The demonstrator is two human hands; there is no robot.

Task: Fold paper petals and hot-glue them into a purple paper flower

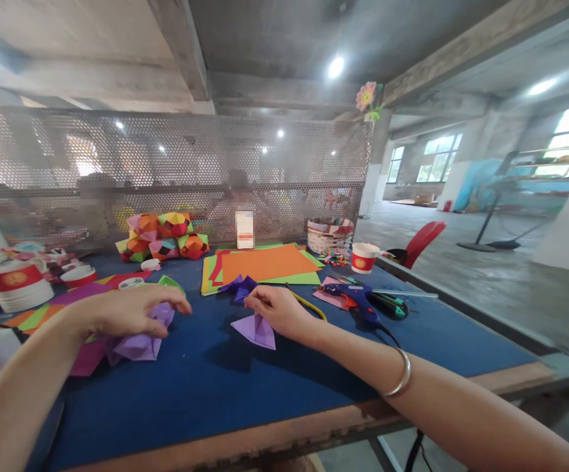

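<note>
My right hand [277, 311] has its fingers pinched together over a light purple folded paper piece [254, 333], with the paper's pointed end spread out below them. Just behind its fingertips lies a dark violet folded paper piece [238, 287]. To the left, my left hand [141, 309] hovers with thumb and fingers apart, holding nothing. Beneath that hand are more light purple folded papers [141, 347], partly hidden by it, and a magenta paper [88, 360]. A green folded piece [170, 282] shows behind its knuckles.
Stacked coloured sheets [269, 263] lie at the back middle, beside several finished paper balls [164, 236]. A blue glue gun [360, 301] with a cord, a paper cup [364, 257] and a woven basket [330, 235] stand right. Stacked cups [21, 287] stand left. A mesh partition [166, 157] closes the back.
</note>
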